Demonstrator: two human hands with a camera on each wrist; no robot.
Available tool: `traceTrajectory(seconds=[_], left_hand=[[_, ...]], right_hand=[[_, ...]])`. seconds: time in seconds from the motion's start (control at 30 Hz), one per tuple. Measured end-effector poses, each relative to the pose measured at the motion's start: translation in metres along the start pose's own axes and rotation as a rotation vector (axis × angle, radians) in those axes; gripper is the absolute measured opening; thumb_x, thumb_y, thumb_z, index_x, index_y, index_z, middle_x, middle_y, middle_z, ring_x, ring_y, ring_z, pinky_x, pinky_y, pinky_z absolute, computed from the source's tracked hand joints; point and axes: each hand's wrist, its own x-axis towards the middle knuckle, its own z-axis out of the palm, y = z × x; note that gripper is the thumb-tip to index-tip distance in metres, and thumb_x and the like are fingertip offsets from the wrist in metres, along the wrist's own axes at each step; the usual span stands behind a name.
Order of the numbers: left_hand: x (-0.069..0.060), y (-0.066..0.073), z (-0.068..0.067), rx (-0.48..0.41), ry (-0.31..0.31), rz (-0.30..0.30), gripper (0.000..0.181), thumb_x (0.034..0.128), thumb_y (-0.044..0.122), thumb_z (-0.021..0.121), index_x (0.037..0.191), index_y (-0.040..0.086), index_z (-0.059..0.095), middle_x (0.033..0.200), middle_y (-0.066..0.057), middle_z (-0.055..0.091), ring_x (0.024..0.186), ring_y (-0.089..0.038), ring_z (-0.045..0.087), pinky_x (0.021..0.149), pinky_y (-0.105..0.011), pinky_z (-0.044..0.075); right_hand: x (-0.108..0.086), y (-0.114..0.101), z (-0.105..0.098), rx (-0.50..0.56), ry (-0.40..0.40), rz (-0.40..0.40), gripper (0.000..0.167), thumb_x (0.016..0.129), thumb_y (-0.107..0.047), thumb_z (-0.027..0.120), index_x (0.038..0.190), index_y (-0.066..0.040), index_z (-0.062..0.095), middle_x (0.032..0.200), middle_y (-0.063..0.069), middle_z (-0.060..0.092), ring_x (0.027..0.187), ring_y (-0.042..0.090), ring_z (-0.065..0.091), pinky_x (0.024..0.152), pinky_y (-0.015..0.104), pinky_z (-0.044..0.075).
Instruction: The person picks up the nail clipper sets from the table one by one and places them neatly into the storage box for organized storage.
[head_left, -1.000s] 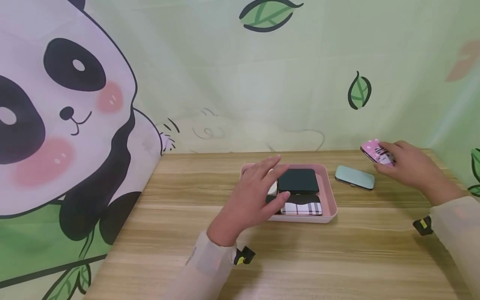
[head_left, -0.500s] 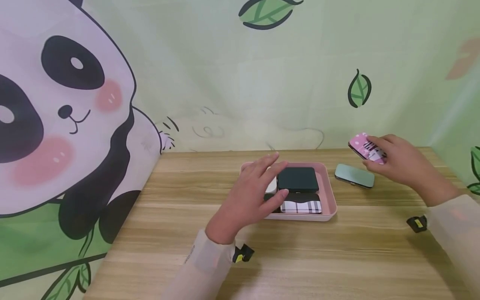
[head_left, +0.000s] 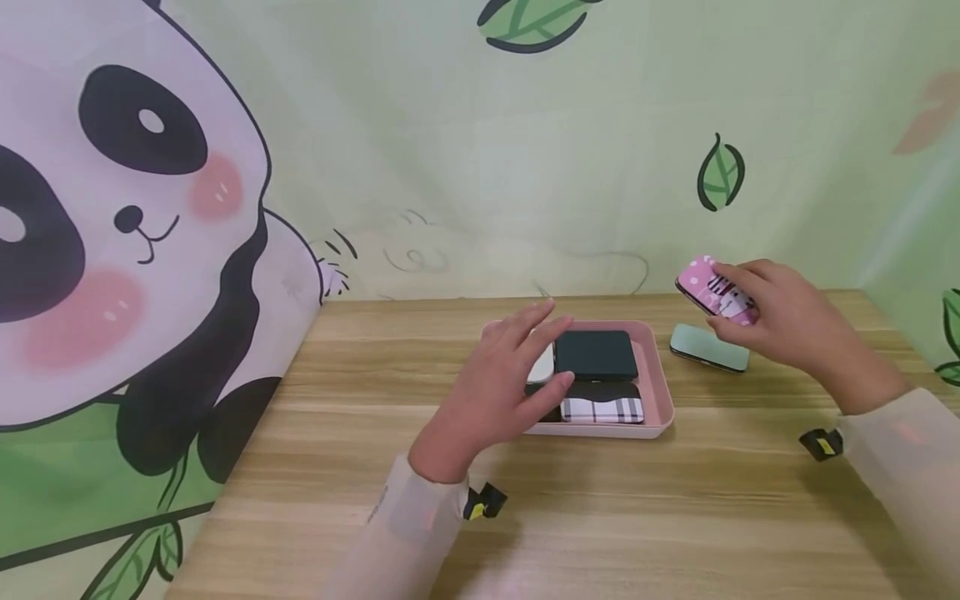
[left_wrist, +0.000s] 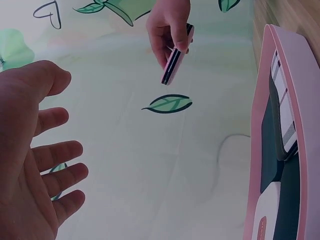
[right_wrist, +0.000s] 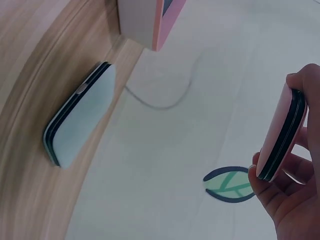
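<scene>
Between thumb and fingers my right hand (head_left: 795,321) holds a small pink case (head_left: 716,290) with white dots and a cartoon print, raised off the table. Its dark seam edge shows in the right wrist view, where the pink case (right_wrist: 282,135) is gripped at its two ends. A pale green case (head_left: 708,347) lies on the table just below that hand. My left hand (head_left: 495,387) hovers over the left part of a pink tray (head_left: 660,392), fingers spread and holding nothing; it hides some of the contents. In the left wrist view the left hand (left_wrist: 35,150) has its fingers apart.
Inside the tray are a dark flat case (head_left: 596,355), a black and plaid case (head_left: 602,409) and a white item (head_left: 542,367) partly covered by the hand. The wooden table (head_left: 337,467) ends at a printed panda backdrop (head_left: 450,167).
My right hand has moved left and slightly up with the pink case, from the right of the pale green case to above it. The left hand stays almost still over the tray.
</scene>
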Motion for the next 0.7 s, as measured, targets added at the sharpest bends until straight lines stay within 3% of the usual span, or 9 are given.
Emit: traceTrajectory(seconds=[0.4, 0.7], left_hand=[[-0.002, -0.001, -0.003, -0.01, -0.023, -0.048, 0.057, 0.099, 0.037, 0.058, 0.151, 0.017, 0.044, 0.157, -0.008, 0.04, 0.141, -0.028, 0.044, 0.116, -0.049, 0.035], [-0.001, -0.004, -0.004, -0.026, -0.011, -0.047, 0.057, 0.0989, 0.036, 0.058, 0.151, 0.016, 0.045, 0.157, -0.009, 0.04, 0.141, -0.027, 0.043, 0.115, -0.048, 0.036]], right_hand=[[-0.002, -0.022, -0.006, 0.018, 0.006, -0.036, 0.073, 0.082, -0.03, 0.079, 0.144, -0.003, 0.052, 0.128, 0.023, 0.056, 0.105, 0.037, 0.052, 0.08, 0.051, 0.05], [-0.002, -0.031, -0.007, 0.016, 0.013, -0.058, 0.073, 0.081, -0.028, 0.08, 0.144, -0.004, 0.052, 0.128, 0.021, 0.056, 0.103, 0.033, 0.053, 0.079, 0.049, 0.051]])
